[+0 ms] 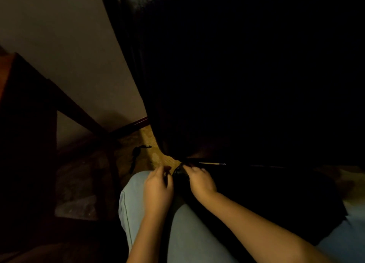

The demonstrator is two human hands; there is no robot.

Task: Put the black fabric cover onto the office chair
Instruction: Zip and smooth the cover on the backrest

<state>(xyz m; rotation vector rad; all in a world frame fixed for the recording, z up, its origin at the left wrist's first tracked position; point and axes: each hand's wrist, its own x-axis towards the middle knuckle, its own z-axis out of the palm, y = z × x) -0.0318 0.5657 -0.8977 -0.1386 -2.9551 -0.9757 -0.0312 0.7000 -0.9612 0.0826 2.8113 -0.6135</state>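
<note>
Down at the lower left corner of the office chair, the right hand was pinching the edge of the black fabric cover, fingers pressed together on it. Rest of the cover lay draped over the lap in pale jeans. Left hand sat just beside it, fingers curled, but honestly too dark to tell if it held anything. A black strap lay on the floor nearby.
</note>
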